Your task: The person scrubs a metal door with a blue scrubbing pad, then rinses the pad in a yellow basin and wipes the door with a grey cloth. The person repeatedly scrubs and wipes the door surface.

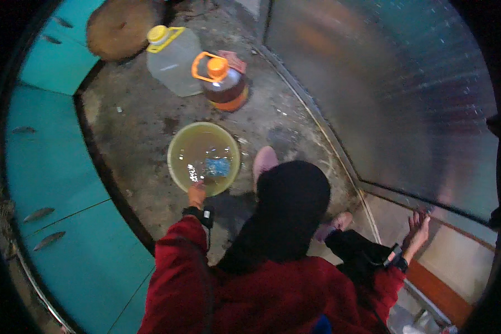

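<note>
My left hand (197, 195) reaches over the near rim of a pale green plastic basin (172, 144). Its fingertips are at or in the cloudy water, and whether they grip something is hidden. Under the water near that hand lies a blue cloth or similar blue piece (218, 167). Far to the right, my right hand (417, 231) is raised with its fingers apart and nothing visible in it. It is beside the lower edge of a shiny, translucent or metallic panel (359, 104); I cannot tell if it touches.
Beyond the basin stand a clear jug with a yellow cap (175, 62) and an orange-capped bottle of dark liquid (225, 89). A round wooden board or stool top (119, 31) is behind them. Turquoise cabinet doors (67, 167) line the left. A pink shoe (265, 160) rests beside the basin.
</note>
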`<move>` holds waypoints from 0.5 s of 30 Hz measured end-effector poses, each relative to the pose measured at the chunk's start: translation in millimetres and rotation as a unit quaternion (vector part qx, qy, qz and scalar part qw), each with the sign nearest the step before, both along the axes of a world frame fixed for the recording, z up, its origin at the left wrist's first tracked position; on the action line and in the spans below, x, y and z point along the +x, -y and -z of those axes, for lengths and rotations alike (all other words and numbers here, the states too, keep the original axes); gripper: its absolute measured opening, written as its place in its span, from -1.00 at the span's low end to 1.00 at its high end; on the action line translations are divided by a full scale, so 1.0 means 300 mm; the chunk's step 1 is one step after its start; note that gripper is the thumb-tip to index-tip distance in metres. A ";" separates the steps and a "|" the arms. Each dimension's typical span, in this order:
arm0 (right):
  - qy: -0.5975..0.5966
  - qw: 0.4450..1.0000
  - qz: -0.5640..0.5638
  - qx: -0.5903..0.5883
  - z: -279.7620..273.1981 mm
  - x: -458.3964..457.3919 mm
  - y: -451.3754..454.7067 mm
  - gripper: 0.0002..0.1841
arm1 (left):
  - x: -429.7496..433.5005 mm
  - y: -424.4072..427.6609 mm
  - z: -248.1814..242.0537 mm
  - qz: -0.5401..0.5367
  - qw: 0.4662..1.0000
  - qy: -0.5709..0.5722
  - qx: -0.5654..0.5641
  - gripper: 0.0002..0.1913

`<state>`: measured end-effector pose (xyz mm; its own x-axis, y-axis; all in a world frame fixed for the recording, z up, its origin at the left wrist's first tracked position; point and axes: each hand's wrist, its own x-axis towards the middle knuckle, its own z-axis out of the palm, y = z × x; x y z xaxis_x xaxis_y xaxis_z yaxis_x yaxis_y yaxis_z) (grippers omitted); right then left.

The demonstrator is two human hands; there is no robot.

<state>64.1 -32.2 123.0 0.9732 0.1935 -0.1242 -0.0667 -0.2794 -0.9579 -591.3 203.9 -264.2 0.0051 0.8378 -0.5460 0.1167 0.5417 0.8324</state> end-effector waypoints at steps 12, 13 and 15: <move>-0.057 0.954 -0.227 -0.188 0.307 0.191 -0.022 -0.53 | -0.152 -0.171 -0.562 -0.005 0.913 -0.404 0.051 -0.61; -0.047 0.956 -0.221 -0.189 0.347 0.156 -0.040 -0.54 | -0.196 -0.191 -0.616 -0.037 0.917 -0.390 0.072 -0.61; -0.041 0.942 -0.253 -0.217 0.360 0.130 -0.082 -0.54 | -0.267 -0.196 -0.735 -0.060 0.865 -0.472 0.160 -0.62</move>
<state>103.1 -7.6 15.1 0.7540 0.5430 -0.3696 0.1108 -0.6597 -0.7433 -671.3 262.6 -43.6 -0.4144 0.9101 0.0008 0.7846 0.3568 0.5071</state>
